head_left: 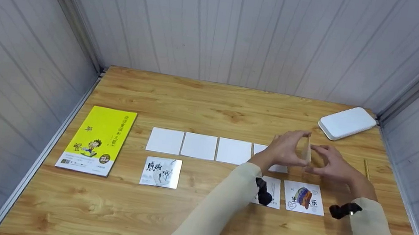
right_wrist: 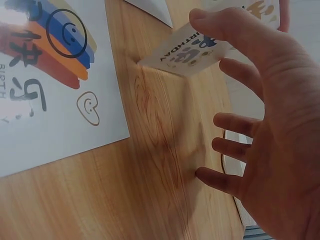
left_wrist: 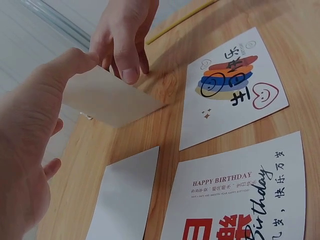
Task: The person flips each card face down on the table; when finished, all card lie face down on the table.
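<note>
Surface: bore the striped card, flat.
Left grip: thumb and finger pinched the upright card.
Right grip: pinched it too, spare fingers apart.
Upright card: was between both grips, beyond the striped card; seemed light, stiffish, smooth, easily creased.
Edges: looked safest to pinch, lightly, from opposite sides.

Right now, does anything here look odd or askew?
Slightly: the case lies slanted at the far right, unlike the straight row of white cards. The card between the left hand and right hand isn't flat, but it's being held. No spill or damage shows.
</note>
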Motion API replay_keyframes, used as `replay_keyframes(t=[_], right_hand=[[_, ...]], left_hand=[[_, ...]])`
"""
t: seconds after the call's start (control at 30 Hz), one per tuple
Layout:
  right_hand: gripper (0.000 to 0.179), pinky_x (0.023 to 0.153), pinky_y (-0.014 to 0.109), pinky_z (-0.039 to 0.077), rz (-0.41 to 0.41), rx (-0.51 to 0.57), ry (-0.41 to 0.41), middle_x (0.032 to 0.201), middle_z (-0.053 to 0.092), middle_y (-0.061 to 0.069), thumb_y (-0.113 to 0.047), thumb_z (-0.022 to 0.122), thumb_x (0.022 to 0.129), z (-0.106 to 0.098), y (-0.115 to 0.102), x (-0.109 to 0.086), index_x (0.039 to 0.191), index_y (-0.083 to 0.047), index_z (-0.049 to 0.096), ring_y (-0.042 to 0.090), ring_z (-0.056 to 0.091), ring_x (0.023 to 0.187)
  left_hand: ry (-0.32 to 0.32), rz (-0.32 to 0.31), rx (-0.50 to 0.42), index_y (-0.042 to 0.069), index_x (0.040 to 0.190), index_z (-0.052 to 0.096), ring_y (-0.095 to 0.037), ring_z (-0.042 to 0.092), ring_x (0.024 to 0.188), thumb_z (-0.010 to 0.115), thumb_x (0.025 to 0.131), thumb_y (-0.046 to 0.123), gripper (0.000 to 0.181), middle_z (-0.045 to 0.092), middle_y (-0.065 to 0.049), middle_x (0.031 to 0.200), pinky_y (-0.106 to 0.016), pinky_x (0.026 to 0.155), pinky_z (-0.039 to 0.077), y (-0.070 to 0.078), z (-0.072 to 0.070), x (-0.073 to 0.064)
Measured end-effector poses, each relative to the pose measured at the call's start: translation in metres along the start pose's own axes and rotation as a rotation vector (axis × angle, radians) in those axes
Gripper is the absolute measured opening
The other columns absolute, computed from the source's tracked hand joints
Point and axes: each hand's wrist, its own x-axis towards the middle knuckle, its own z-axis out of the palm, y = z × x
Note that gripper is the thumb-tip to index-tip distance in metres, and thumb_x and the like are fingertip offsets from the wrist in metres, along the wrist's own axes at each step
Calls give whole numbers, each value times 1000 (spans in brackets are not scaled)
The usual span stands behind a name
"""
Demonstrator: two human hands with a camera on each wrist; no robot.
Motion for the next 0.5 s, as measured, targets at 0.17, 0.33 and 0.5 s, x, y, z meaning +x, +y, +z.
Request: replay_keyframes(t=[0.17, 0.33, 0.5], right_hand=[[94, 121, 89, 31, -33, -3, 26, 162, 42, 41, -35, 84, 94, 0, 1, -1, 168, 5, 43, 63, 40, 149], [94, 122, 88, 30, -42, 0, 35, 163, 42, 41, -35, 85, 94, 1, 0, -1, 168, 5, 43, 63, 40, 150], [93, 122, 88, 31, -56, -9, 39, 163, 42, 42, -33, 85, 93, 0, -3, -1, 166, 8, 44, 64, 40, 150]], left_hand=[[2, -9, -18, 28, 175, 39, -15, 49, 164, 91, 92, 47, 100, 51, 10, 177, -45, 134, 38, 2, 3, 3], [-2, -31, -42, 29, 176, 37, -15, 53, 159, 92, 91, 47, 103, 53, 10, 175, -44, 131, 39, 1, 7, 3], [-9, -62, -35, 33, 176, 37, -13, 56, 156, 93, 89, 53, 105, 56, 13, 173, -43, 128, 41, -3, 11, 1]])
